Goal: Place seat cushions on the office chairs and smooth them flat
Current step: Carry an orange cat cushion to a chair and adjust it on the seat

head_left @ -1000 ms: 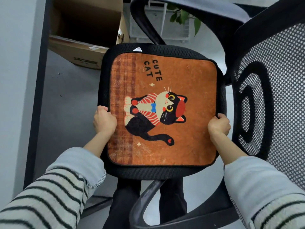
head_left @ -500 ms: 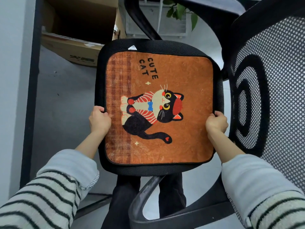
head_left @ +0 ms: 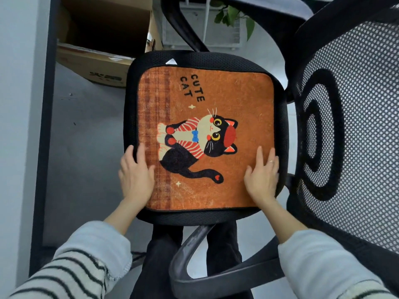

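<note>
An orange seat cushion (head_left: 233, 100) with a black cat picture and the words CUTE CAT lies flat on the black mesh seat (head_left: 194, 58) of an office chair. My left hand (head_left: 136, 175) rests flat on the cushion's left edge, fingers straight and partly over the seat rim. On the cushion's right side my right hand (head_left: 262, 175) lies flat with straight fingers. Neither hand grips anything.
The chair's mesh backrest (head_left: 354, 134) rises at the right, and a black armrest (head_left: 216, 275) curves below the seat. A cardboard box (head_left: 101, 63) sits on the floor at the back left beside a dark desk leg (head_left: 46, 126). A potted plant (head_left: 233, 16) shows at the top.
Both hands let go of the cushion's side edges and now lie flat on top of it. The cushion has settled onto the seat.
</note>
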Demonstrator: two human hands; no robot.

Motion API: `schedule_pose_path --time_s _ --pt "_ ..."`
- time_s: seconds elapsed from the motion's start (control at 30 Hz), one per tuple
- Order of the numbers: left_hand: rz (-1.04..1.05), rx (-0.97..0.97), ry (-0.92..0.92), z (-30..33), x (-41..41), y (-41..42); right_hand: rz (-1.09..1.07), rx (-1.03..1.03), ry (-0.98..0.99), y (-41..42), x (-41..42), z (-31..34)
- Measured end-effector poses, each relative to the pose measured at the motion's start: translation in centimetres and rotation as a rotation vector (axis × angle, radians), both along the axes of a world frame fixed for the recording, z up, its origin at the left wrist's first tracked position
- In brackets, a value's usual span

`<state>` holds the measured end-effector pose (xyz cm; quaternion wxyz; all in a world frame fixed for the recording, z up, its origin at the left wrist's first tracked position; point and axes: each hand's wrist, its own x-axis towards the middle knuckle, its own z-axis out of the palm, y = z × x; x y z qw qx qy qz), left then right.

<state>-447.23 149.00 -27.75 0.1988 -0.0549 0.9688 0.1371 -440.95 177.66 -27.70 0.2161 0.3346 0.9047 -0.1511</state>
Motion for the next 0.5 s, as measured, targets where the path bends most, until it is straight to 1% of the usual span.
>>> schedule_pose_path --time_s 0.07,0.1,0.17,0.23,0.37,0.43,0.5 --pt "-0.158 -0.014 -0.07 -0.2 3.2 -0.1 -0.139 -0.099 -0.09 -1.6 2.2 0.0" --pt "-0.177 -0.011 -0.123 -0.4 4.8 -0.2 -0.185 -0.128 -0.124 -2.2 3.1 0.0" --pt "-0.137 -0.013 -0.222 -0.5 7.7 -0.4 -0.219 -0.175 -0.161 -3.3 4.7 0.1" --pt "-0.086 -0.009 -0.257 -0.4 9.4 -0.5 -0.247 -0.234 -0.158 -3.9 5.5 0.4" --pt "-0.106 -0.044 -0.287 0.3 10.2 -0.7 -0.197 -0.297 -0.225 -3.4 5.7 1.3" --pt "-0.116 -0.067 -0.355 0.7 9.5 -1.2 -0.151 -0.333 -0.291 -2.6 5.4 1.7" --pt "-0.055 -0.042 -0.456 2.3 9.2 -1.2 -0.054 -0.375 -0.359 -2.0 5.4 3.1"
